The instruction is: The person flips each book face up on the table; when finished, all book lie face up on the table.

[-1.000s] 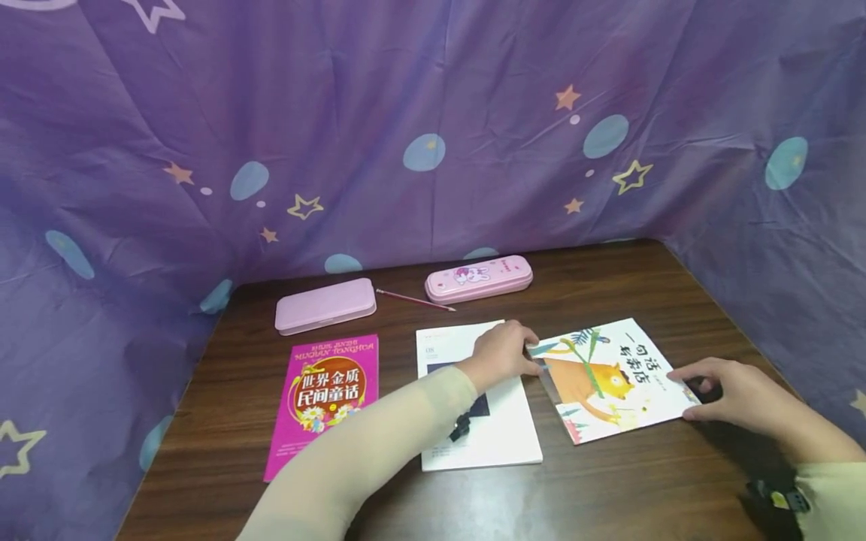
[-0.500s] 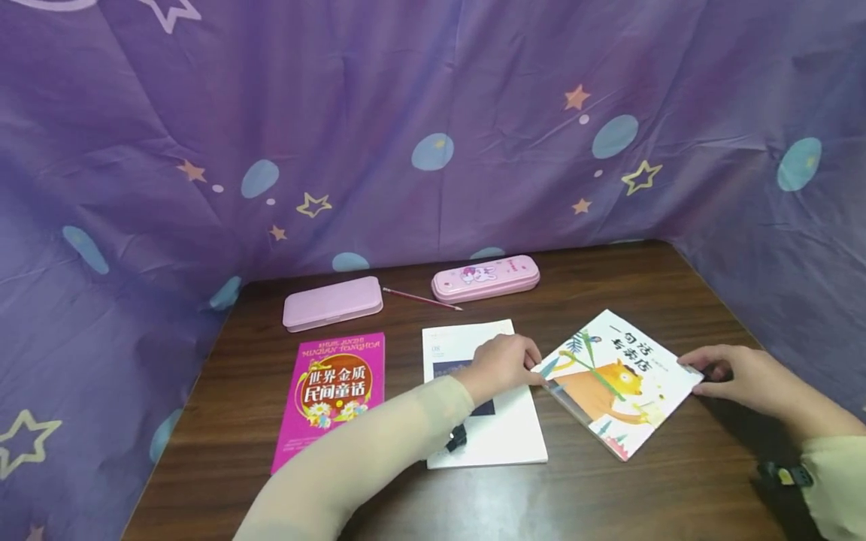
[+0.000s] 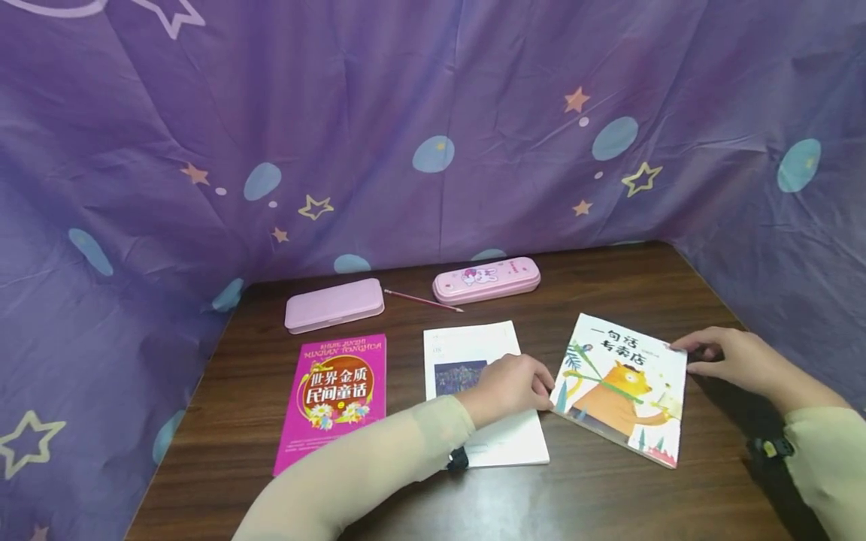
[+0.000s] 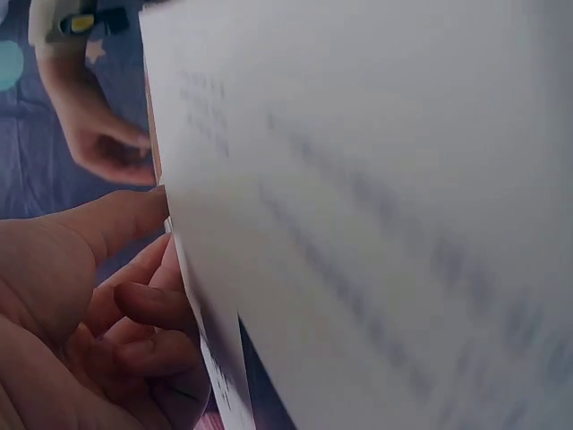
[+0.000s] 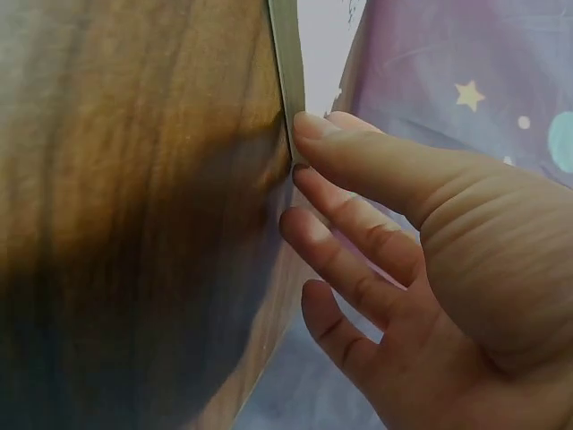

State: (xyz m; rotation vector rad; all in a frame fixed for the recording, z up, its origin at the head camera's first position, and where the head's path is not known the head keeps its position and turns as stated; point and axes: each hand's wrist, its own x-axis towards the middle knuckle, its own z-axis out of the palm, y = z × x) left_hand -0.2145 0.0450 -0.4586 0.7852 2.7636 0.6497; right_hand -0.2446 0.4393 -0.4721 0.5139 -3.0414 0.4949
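Note:
A picture book with an orange bear on its cover lies on the right of the dark wooden table. My left hand grips its left edge, thumb on top and fingers curled beneath, with the wrist resting on a white book. In the left wrist view this hand holds the pale page edge, which fills the frame. My right hand pinches the book's far right corner. In the right wrist view the thumb and forefinger meet at the thin book corner above the table.
A magenta book lies left of the white one. Behind them sit a plain pink pencil case, a pencil and a pink rabbit-print case. Purple star-patterned cloth walls the table on three sides.
The picture book has turned clockwise and now lies nearly parallel to the white book. My left hand came toward me with its edge; my right hand followed the far corner.

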